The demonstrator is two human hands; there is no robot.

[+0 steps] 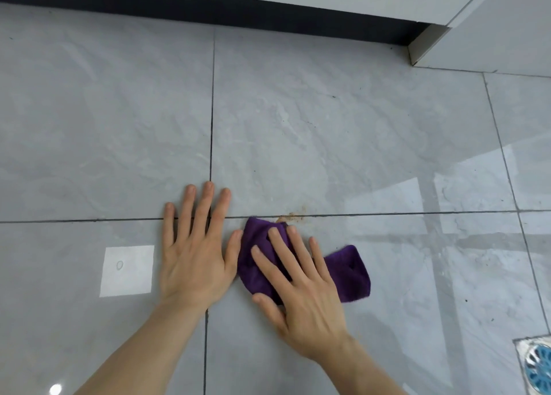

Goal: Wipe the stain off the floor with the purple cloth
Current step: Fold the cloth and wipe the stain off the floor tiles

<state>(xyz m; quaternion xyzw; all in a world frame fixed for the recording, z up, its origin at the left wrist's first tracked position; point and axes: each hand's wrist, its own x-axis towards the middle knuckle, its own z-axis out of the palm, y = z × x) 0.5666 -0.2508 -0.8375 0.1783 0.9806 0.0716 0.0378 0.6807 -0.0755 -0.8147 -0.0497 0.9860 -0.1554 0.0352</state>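
A purple cloth [351,272] lies bunched on the grey tiled floor [328,126]. My right hand [301,287] presses flat on top of it, fingers spread and pointing up-left. A brownish stain [293,216] sits on the grout line just beyond the cloth's far edge, partly touched by it. My left hand [193,245] rests flat on the floor to the left of the cloth, fingers apart, its thumb touching the cloth's left edge.
White cabinets with a dark toe-kick [268,12] run along the far side. A cabinet corner [423,45] juts out at the upper right. A floor drain with a blue grate [536,365] sits at the lower right. A bright square reflection [126,271] lies left.
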